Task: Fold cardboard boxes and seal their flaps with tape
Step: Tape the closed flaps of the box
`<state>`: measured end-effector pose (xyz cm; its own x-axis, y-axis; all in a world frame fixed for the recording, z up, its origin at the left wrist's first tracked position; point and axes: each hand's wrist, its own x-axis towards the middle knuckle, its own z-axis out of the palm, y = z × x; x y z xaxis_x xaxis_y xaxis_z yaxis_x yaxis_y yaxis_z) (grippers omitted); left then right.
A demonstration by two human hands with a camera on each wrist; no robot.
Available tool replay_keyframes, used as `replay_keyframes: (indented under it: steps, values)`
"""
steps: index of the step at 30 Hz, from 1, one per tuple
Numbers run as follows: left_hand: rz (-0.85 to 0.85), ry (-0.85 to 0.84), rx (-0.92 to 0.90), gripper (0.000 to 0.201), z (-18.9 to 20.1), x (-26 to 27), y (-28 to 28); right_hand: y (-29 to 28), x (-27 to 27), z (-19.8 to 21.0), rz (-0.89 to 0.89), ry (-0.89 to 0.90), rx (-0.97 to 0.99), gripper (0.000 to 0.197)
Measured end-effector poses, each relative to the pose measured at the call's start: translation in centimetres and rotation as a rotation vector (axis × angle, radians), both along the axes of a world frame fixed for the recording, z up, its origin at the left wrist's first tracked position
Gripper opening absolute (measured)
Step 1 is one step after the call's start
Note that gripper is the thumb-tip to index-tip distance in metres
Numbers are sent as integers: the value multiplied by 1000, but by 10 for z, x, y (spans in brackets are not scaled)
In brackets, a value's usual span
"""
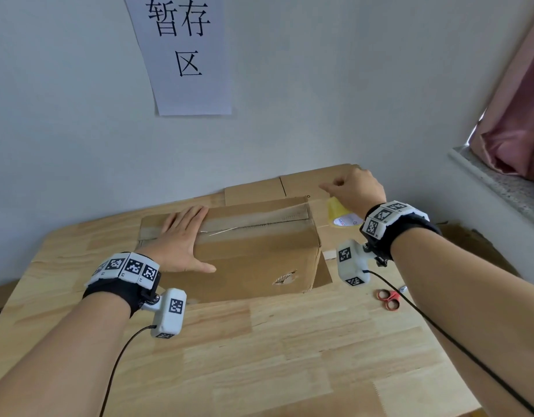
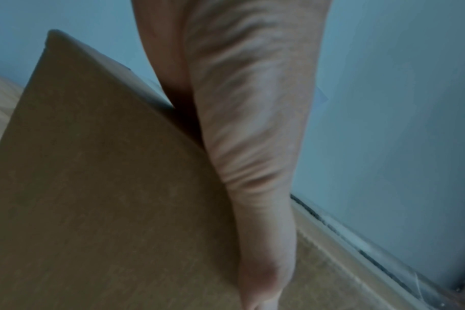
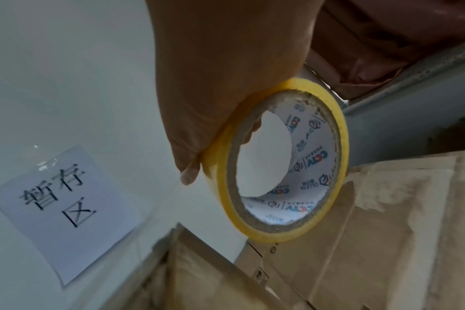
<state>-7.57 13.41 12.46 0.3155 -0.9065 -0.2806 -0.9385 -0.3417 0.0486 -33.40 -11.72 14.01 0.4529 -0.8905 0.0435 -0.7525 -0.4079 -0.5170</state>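
taping step: left hand (image 1: 181,239) flat, pressing box (image 1: 253,260) seam near tabletop's far edge; right hand (image 1: 354,188) clutches tape roll (image 3: 284,161); next, cut strip.

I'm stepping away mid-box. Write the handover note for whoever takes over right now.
Left hand: flat, fingers straight, pressing the top of the cardboard box at its left end.
Right hand: raised past the box's right end, gripping the yellow tape roll.
Box lies on the wooden table; flat cardboard sits behind it by the wall; red scissors lie to the right.
Done: flaps closed, a clear tape strip runs along the top seam.
Left: whether the strip is cut is unclear; check, press it down, seal other flaps.
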Motion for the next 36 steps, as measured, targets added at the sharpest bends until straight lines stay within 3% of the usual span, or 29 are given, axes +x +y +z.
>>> replay_keyframes:
  steps: [7, 19, 24, 32, 36]
  values:
    - [-1, -2, -7, 129, -1, 0, 1, 0, 0, -36, -23, -6, 111, 51]
    - [-1, -8, 29, 129, -1, 0, 1, 0, 6, -52, -21, -11, 158, 45]
    - [-13, -62, 127, 129, 0, -3, -2, 4, 10, -56, -14, 8, 165, 47]
    - [-25, -97, 216, 129, 6, -12, -9, 13, 18, -55, -34, 101, 143, 46]
    - [-81, -103, 209, 128, 7, -23, -17, 17, 19, -51, -5, 168, 112, 36]
